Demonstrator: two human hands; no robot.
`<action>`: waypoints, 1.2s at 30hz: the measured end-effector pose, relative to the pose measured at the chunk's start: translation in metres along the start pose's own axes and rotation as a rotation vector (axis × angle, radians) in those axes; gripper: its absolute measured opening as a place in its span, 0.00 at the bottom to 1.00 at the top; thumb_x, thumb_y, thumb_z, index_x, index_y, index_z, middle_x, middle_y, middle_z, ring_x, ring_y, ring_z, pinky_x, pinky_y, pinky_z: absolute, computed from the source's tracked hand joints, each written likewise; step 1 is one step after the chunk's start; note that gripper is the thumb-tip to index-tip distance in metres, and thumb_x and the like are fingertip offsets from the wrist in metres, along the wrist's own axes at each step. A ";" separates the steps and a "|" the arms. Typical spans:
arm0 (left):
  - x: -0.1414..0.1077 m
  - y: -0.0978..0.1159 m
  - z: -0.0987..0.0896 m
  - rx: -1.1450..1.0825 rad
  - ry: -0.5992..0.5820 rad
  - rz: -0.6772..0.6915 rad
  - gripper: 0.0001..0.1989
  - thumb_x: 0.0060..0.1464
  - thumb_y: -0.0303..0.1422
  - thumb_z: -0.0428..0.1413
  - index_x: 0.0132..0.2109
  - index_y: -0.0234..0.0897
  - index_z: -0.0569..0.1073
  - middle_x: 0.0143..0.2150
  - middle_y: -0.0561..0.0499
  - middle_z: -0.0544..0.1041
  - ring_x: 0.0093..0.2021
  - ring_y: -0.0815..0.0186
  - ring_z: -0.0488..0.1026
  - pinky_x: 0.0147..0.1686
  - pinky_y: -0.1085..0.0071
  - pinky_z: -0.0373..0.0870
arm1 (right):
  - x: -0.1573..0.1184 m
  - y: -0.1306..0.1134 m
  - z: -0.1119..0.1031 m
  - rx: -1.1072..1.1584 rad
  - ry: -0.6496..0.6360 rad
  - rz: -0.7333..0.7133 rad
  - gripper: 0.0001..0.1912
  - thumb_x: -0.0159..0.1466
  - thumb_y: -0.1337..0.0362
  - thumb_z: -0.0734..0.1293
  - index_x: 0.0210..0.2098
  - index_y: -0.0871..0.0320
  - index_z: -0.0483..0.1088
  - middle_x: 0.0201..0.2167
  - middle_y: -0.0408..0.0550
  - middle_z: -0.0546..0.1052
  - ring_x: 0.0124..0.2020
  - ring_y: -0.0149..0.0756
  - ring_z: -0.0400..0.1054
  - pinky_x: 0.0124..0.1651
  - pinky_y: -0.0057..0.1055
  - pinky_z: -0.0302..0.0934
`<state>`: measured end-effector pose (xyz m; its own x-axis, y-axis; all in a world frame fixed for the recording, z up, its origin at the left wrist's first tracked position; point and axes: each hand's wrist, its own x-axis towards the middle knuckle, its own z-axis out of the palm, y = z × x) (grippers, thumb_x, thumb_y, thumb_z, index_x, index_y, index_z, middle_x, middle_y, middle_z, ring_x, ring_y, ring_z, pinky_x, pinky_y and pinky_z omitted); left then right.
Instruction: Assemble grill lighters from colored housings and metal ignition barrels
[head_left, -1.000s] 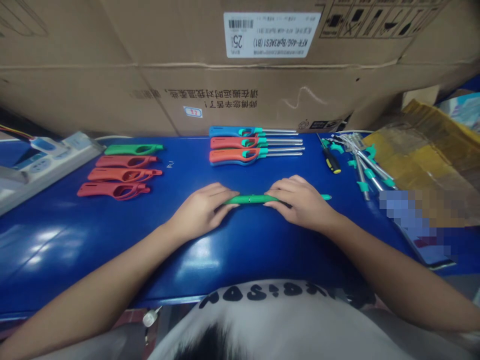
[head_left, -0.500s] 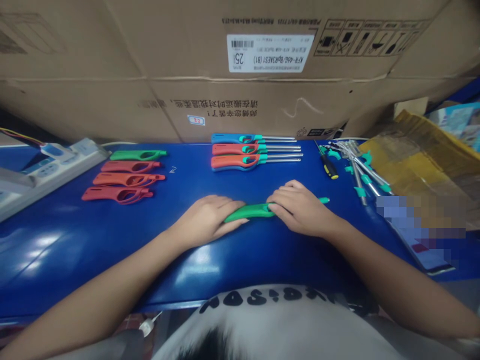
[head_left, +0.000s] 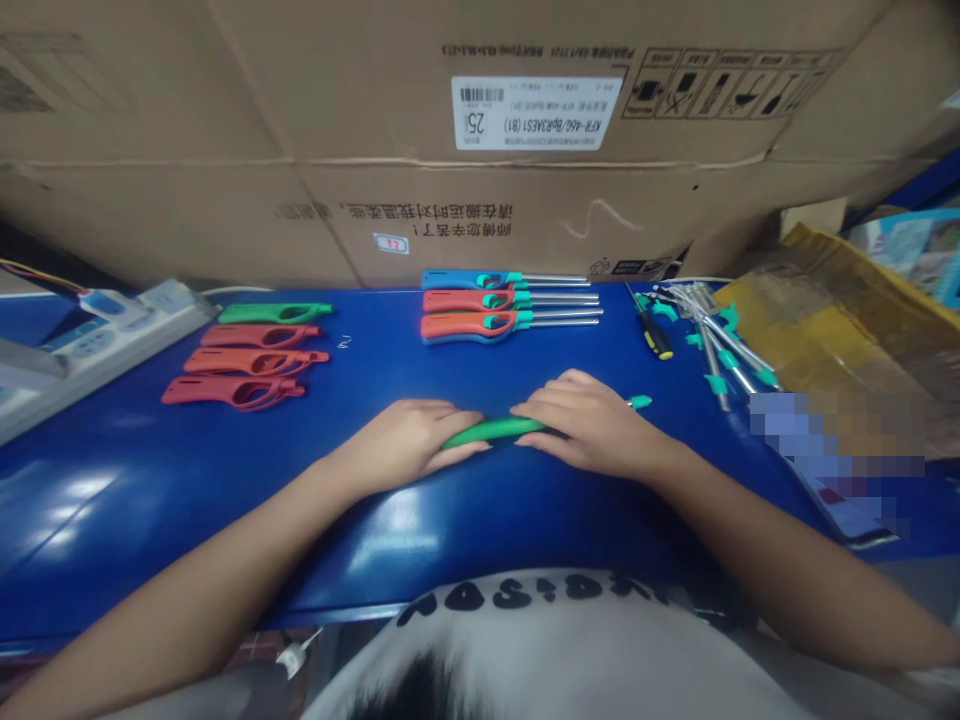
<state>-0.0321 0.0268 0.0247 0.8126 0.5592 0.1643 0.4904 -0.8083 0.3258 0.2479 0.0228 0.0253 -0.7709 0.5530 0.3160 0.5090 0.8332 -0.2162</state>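
Observation:
A green lighter handle (head_left: 495, 430) lies level between my hands above the blue table. My left hand (head_left: 416, 437) pinches its left end between thumb and fingers. Around its right part my right hand (head_left: 589, 425) is closed, hiding the trigger area. A teal piece (head_left: 640, 402) pokes out beyond the right hand; how it joins the handle is hidden. Farther back lie long lighters with metal tubes: a blue one (head_left: 454, 279), a red one (head_left: 454, 299) and an orange one (head_left: 457, 324), with a bit of blue showing beneath.
At left are a green casing (head_left: 259, 313) and several red and orange casings (head_left: 217, 390), beside a white power strip (head_left: 101, 335). At right lie a screwdriver (head_left: 655, 335), metal tubes with teal parts (head_left: 727, 358) and a taped carton (head_left: 832, 330). A large cardboard box (head_left: 375, 110) stands behind.
My right hand has slid left along the handle, covering its trigger area, and less green shows between my hands. The handle's grip has turned narrower side up. The other items lie as before.

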 end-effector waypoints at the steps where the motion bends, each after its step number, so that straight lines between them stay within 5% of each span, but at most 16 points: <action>1: 0.000 -0.003 -0.002 -0.010 0.003 -0.005 0.20 0.70 0.45 0.48 0.50 0.35 0.76 0.39 0.46 0.82 0.37 0.60 0.81 0.38 0.68 0.73 | -0.001 0.003 -0.003 -0.022 -0.009 0.015 0.16 0.72 0.56 0.63 0.49 0.61 0.74 0.42 0.49 0.82 0.40 0.39 0.73 0.45 0.37 0.57; 12: 0.002 0.005 0.003 -0.089 -0.037 -0.140 0.16 0.71 0.40 0.48 0.56 0.36 0.73 0.44 0.45 0.79 0.41 0.61 0.79 0.41 0.68 0.74 | -0.006 0.006 -0.002 -0.145 -0.049 0.073 0.14 0.74 0.61 0.61 0.38 0.58 0.76 0.32 0.47 0.82 0.32 0.36 0.70 0.44 0.38 0.54; 16: 0.000 0.001 0.003 -0.076 -0.027 -0.134 0.15 0.71 0.38 0.46 0.53 0.36 0.72 0.42 0.46 0.77 0.40 0.62 0.78 0.40 0.69 0.74 | -0.004 0.007 -0.011 -0.140 -0.030 0.113 0.12 0.72 0.56 0.64 0.43 0.57 0.75 0.40 0.49 0.82 0.42 0.40 0.72 0.53 0.41 0.55; 22: -0.007 -0.020 -0.009 0.019 0.041 -0.160 0.12 0.71 0.37 0.47 0.49 0.36 0.72 0.40 0.47 0.76 0.37 0.63 0.77 0.38 0.69 0.72 | -0.021 0.040 -0.035 -0.191 0.079 0.241 0.21 0.66 0.56 0.70 0.56 0.54 0.70 0.52 0.55 0.77 0.55 0.51 0.68 0.63 0.55 0.50; 27: -0.009 -0.027 -0.014 0.052 0.056 -0.152 0.13 0.71 0.37 0.47 0.51 0.35 0.72 0.40 0.46 0.76 0.37 0.62 0.77 0.38 0.68 0.72 | -0.029 0.058 -0.038 -0.170 0.126 0.262 0.07 0.68 0.62 0.67 0.45 0.52 0.75 0.42 0.49 0.82 0.47 0.45 0.72 0.62 0.52 0.51; 36: -0.003 -0.004 0.002 -0.032 0.077 -0.054 0.13 0.70 0.36 0.48 0.52 0.34 0.73 0.38 0.46 0.78 0.35 0.64 0.77 0.35 0.71 0.72 | -0.008 0.013 -0.009 -0.075 0.039 0.036 0.11 0.73 0.64 0.61 0.47 0.59 0.75 0.40 0.53 0.81 0.43 0.42 0.69 0.52 0.44 0.59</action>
<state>-0.0353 0.0279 0.0213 0.7580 0.6152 0.2168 0.5214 -0.7712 0.3653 0.2639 0.0291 0.0284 -0.7370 0.5808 0.3457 0.5641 0.8103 -0.1588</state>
